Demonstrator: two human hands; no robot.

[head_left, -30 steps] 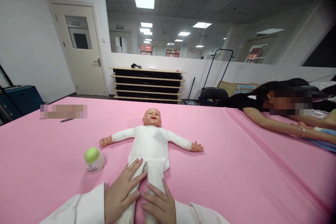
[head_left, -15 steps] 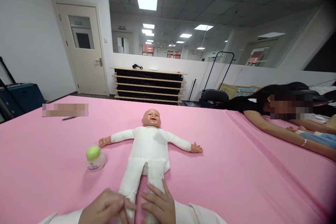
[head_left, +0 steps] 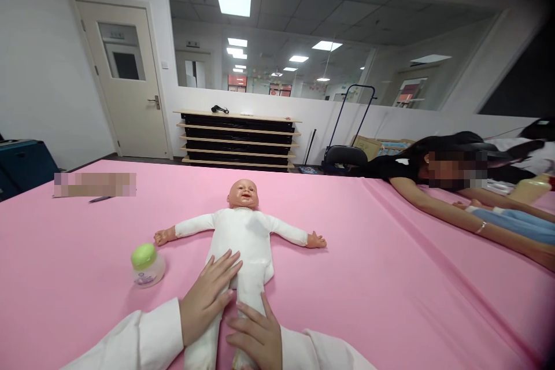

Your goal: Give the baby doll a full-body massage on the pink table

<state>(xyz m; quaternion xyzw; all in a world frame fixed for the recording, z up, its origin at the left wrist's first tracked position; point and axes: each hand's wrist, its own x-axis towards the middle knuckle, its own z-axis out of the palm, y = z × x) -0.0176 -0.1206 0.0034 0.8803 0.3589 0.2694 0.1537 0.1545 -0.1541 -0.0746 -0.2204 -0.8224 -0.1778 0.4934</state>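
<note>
Left hand (head_left: 207, 295): open and flat over the doll's (head_left: 243, 234) leg and hip, grasping nothing.
Right hand (head_left: 258, 332): fingers spread upon the other leg, also without grip, probably steadying it.
Doll: lies face-up on the pink-covered counter (head_left: 368, 289).
Jar (head_left: 148, 269): stands near, seemingly for easy reach.
Room: shelf (head_left: 238, 136) and door (head_left: 125, 101) behind.

Seeing a doll (head_left: 243, 231) on the table (head_left: 373, 277), with left hand (head_left: 207, 296) and right hand (head_left: 259, 330) on its legs (head_left: 249, 284); catching a jar (head_left: 148, 267) off to the left, a pen (head_left: 100, 199) farther back; spotting shelves (head_left: 238, 134) behind the table, a door (head_left: 132, 110) left of them, a chair (head_left: 346, 155) to their right
</note>
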